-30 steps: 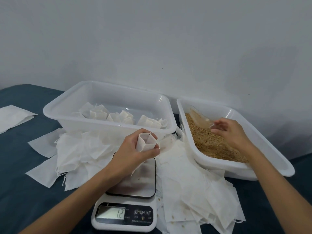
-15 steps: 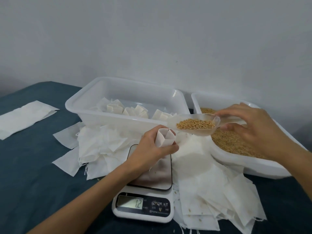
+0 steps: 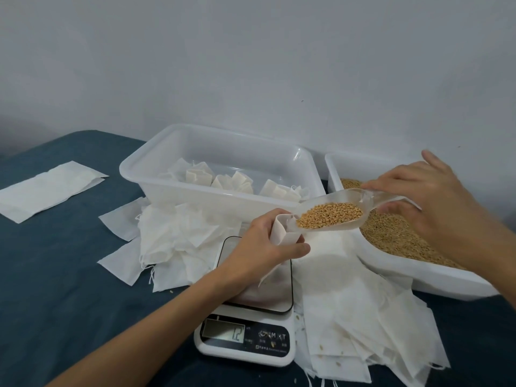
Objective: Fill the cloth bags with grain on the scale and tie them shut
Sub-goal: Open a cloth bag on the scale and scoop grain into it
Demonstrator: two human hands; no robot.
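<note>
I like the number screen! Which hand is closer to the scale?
Left. The left hand holds a cloth bag open right above the scale platform. The right hand holds the scoop off to the side, over the grain tub.

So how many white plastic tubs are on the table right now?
2. One tub sits behind the scale, holding filled bags. The other tub is at the right, holding loose grain, partly hidden by the right hand.

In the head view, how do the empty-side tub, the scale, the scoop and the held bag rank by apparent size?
Largest to smallest:
tub
scale, nearer the camera
scoop
bag, partly hidden by the left hand
</note>
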